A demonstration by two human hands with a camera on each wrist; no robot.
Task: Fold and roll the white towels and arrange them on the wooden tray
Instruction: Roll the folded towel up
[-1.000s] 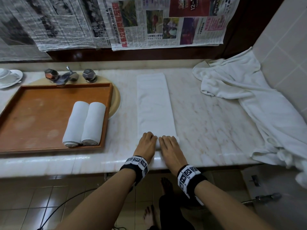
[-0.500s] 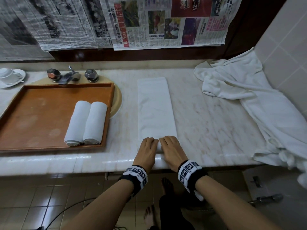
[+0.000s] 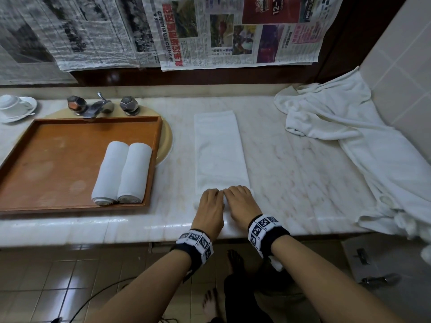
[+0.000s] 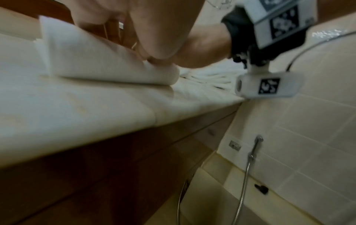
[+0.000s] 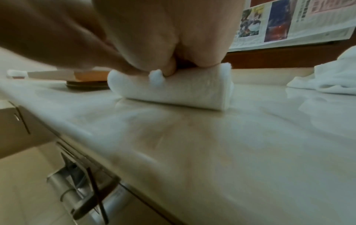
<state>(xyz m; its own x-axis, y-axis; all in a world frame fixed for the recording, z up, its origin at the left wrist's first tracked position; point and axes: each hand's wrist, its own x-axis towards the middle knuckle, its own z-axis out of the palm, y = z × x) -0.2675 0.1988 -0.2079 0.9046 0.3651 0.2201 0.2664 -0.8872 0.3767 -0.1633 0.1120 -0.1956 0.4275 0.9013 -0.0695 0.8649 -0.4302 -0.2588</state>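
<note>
Folded towel (image 3: 220, 150) is laid as a long strip on the marble counter (image 3: 303, 164), right of the wooden tray (image 3: 46, 159), long axis running away from the counter's front edge toward the back wall. Its near end is already turned into a short roll (image 5: 173, 91); the roll axis lies crosswise to the strip.

Left hand (image 3: 211, 202) and right hand (image 3: 240, 201) are set side by side on that roll, fingers curled over it, towel pinched under the fingertips. Both are equally near; neither leads.

The unrolled length lies straight ahead of both hands, so the next push is judged to be forward along the strip, even pressure needed or the roll will skew.

Two rolled towels (image 3: 122, 173) are already placed in the tray, touching, near its right wall. A loose white pile (image 3: 349, 136) is left further right of the tray.
</note>
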